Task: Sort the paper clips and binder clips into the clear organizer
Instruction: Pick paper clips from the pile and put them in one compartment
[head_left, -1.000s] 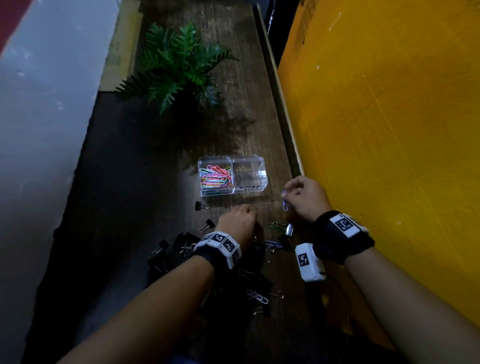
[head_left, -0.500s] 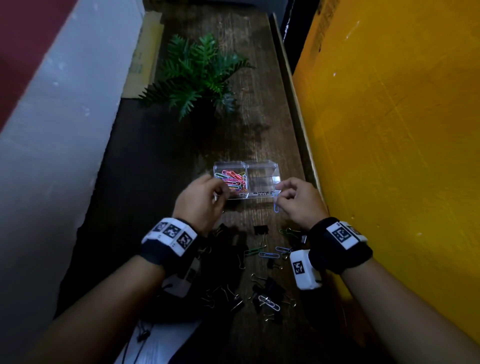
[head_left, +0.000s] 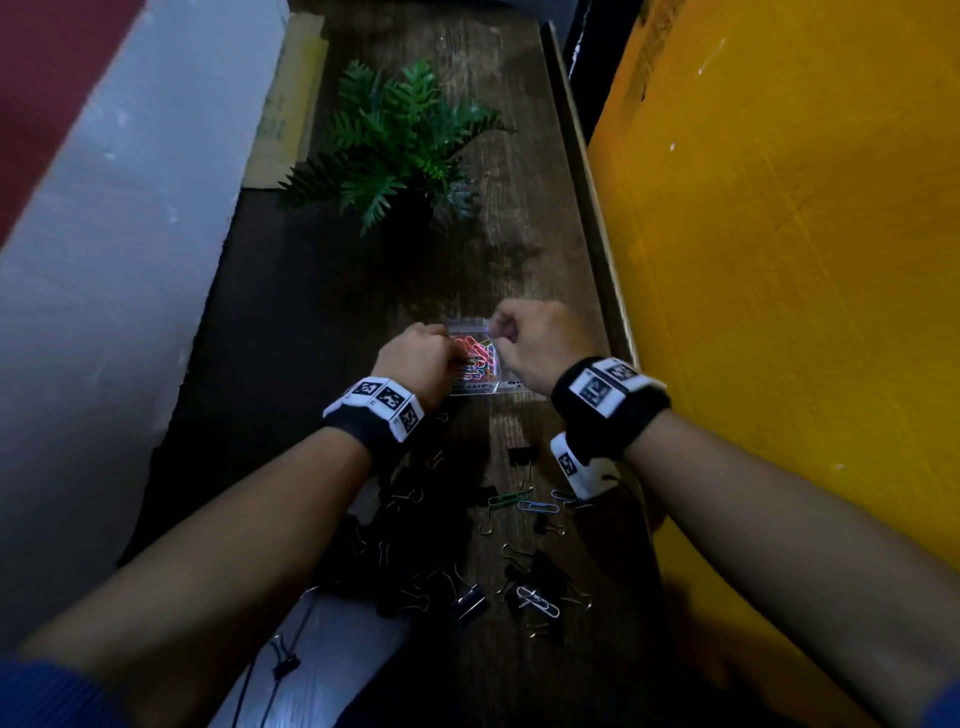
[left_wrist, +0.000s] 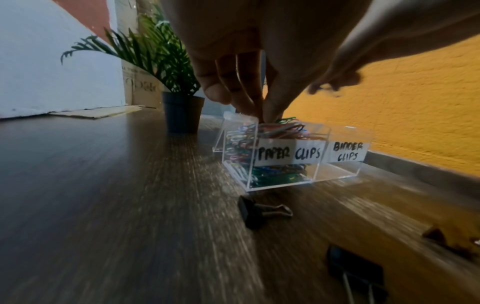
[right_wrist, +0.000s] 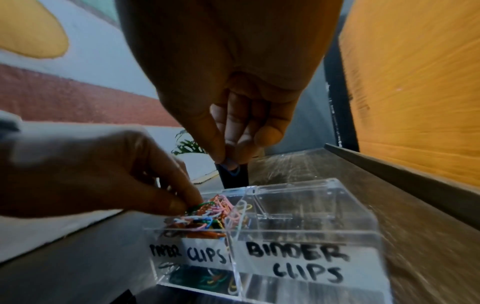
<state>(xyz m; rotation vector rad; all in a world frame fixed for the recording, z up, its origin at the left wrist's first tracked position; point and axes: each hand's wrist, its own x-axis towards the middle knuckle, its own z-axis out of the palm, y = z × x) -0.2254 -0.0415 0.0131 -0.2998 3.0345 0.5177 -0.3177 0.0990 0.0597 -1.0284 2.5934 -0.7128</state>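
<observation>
While the left hand (head_left: 415, 358) dips its bunched fingers (right_wrist: 179, 202) into the coloured paper clips (right_wrist: 207, 214) filling the labelled left compartment of the clear acrylic organizer (left_wrist: 340, 162) on the dark wooden tabletop (head_left: 332, 322), the right hand (head_left: 540, 343) pinches a small blue paper clip (right_wrist: 232, 167) above it.

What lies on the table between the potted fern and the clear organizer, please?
Only bare wooden tabletop separates the potted fern from the clear organizer; the head view shows that stretch best.
</observation>
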